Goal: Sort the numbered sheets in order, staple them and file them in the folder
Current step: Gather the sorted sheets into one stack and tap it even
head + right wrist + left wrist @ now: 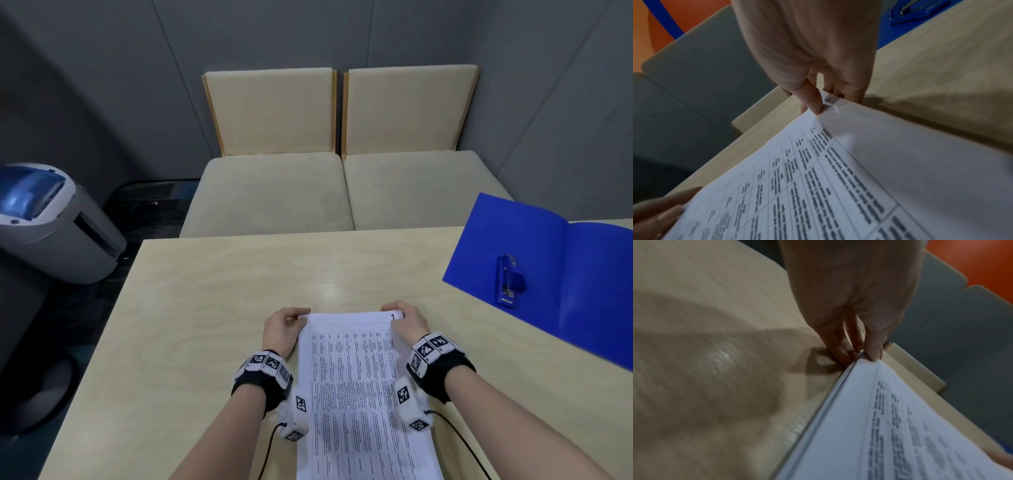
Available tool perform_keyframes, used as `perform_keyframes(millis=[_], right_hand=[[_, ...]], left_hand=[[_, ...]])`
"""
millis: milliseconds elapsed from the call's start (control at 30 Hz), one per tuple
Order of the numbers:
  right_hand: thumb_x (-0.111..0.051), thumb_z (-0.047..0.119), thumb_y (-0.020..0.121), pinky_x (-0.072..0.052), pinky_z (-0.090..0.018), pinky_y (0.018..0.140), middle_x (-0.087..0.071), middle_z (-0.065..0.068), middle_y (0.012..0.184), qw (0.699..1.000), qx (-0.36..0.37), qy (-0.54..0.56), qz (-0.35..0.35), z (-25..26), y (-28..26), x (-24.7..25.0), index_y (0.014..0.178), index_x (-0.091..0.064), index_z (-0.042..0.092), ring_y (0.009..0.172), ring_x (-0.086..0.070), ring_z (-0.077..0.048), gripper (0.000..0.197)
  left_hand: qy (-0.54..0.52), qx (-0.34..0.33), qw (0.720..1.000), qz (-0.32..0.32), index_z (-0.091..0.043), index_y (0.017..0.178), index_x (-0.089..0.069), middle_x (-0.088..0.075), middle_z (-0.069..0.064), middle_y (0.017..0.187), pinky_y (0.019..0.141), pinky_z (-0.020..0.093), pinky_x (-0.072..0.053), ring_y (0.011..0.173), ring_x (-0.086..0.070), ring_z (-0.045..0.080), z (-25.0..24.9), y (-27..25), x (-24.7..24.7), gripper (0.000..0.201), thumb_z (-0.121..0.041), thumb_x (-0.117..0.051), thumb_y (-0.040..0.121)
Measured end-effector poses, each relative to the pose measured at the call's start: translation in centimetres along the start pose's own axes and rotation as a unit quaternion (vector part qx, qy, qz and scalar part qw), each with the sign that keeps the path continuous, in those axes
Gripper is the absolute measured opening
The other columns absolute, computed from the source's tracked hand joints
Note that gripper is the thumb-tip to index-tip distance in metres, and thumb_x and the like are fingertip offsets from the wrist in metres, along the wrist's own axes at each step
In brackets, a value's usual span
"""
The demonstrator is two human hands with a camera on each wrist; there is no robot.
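Note:
A stack of white printed sheets (356, 387) lies lengthwise on the pale wooden table (212, 308), the top one marked 1 at its far right corner. My left hand (286, 325) pinches the stack's far left corner, thumb on top and fingers beneath (872, 352). My right hand (406, 320) pinches the far right corner the same way (813, 104). The sheets' far end is lifted slightly off the table. An open blue folder (561, 274) lies at the right, with a blue stapler (508, 281) resting on it.
Two beige cushioned seats (342, 185) stand beyond the table's far edge. A white and blue machine (51, 219) sits on the floor at the left. Cables from the wrist bands trail over the table's near edge.

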State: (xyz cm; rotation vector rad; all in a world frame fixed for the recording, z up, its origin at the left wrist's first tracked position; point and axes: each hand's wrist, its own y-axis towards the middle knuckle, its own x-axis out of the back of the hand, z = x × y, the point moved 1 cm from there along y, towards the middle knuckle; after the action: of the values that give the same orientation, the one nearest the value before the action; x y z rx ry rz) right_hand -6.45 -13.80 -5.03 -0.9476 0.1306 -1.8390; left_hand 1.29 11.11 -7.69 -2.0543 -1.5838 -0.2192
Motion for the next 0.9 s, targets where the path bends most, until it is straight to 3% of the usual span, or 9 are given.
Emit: perform_keyframes(millis=[167, 367, 567, 700, 800, 900], right_hand=[[-0.039, -0.008, 0.086, -0.041, -0.021, 0.086, -0.062, -0.008, 0.123, 1.0, -0.017, 0.015, 0.002, 0.0, -0.1, 0.1, 0.11, -0.067, 0.014, 0.113, -0.055, -0.025, 0.043], [-0.04, -0.008, 0.085, -0.048, -0.029, 0.091, -0.064, -0.01, 0.118, 0.999, -0.034, 0.028, 0.002, 0.1, 0.3, -0.1, 0.106, -0.067, 0.016, 0.104, -0.058, -0.025, 0.042], [-0.04, -0.009, 0.087, -0.045, -0.025, 0.079, -0.062, -0.011, 0.114, 0.999, -0.044, 0.02, 0.018, 0.3, 0.5, -0.1, 0.107, -0.067, 0.016, 0.095, -0.056, -0.024, 0.042], [-0.037, -0.01, 0.087, -0.043, -0.023, 0.084, -0.059, -0.012, 0.122, 0.999, -0.042, 0.004, 0.002, 0.5, 0.4, -0.3, 0.112, -0.066, 0.012, 0.107, -0.055, -0.027, 0.044], [-0.036, -0.01, 0.086, -0.042, -0.024, 0.085, -0.058, -0.013, 0.127, 0.999, -0.042, -0.007, 0.001, 0.6, 0.3, -0.3, 0.113, -0.065, 0.012, 0.114, -0.055, -0.028, 0.046], [-0.037, -0.01, 0.086, -0.042, -0.024, 0.087, -0.058, -0.012, 0.13, 0.999, -0.028, -0.023, 0.001, 0.8, 0.1, -0.4, 0.112, -0.066, 0.013, 0.117, -0.054, -0.028, 0.045]], left_hand=[[-0.023, 0.006, 1.0, -0.008, -0.021, 0.09, -0.076, -0.07, -0.008, 0.083, 0.077, 0.013, -0.044, 0.083, -0.064, 0.007, 0.1, -0.1, 0.0, 0.014, -0.012, -0.068, 0.083], [-0.011, 0.013, 1.0, 0.018, -0.027, 0.085, -0.074, -0.07, -0.009, 0.081, 0.078, 0.017, -0.046, 0.079, -0.062, 0.004, 0.3, 0.2, 0.4, 0.016, -0.012, -0.068, 0.083], [-0.016, 0.029, 0.999, -0.008, -0.025, 0.077, -0.071, -0.069, -0.01, 0.078, 0.067, 0.007, -0.042, 0.076, -0.061, -0.001, 0.1, -0.1, 0.2, 0.019, -0.007, -0.067, 0.083], [-0.05, 0.054, 0.997, 0.001, -0.024, 0.079, -0.071, -0.069, -0.005, 0.079, 0.073, 0.017, -0.048, 0.077, -0.063, 0.009, 0.2, -0.5, 0.2, 0.017, -0.009, -0.066, 0.083], [-0.07, 0.07, 0.995, 0.002, -0.027, 0.081, -0.072, -0.065, -0.003, 0.077, 0.073, 0.026, -0.05, 0.075, -0.061, 0.016, 0.4, -0.8, 0.2, 0.027, -0.001, -0.063, 0.079], [-0.069, 0.077, 0.995, -0.008, -0.03, 0.077, -0.073, -0.067, -0.002, 0.08, 0.085, 0.033, -0.052, 0.083, -0.063, 0.02, 0.5, -0.9, 0.2, 0.032, 0.0, -0.062, 0.079]])
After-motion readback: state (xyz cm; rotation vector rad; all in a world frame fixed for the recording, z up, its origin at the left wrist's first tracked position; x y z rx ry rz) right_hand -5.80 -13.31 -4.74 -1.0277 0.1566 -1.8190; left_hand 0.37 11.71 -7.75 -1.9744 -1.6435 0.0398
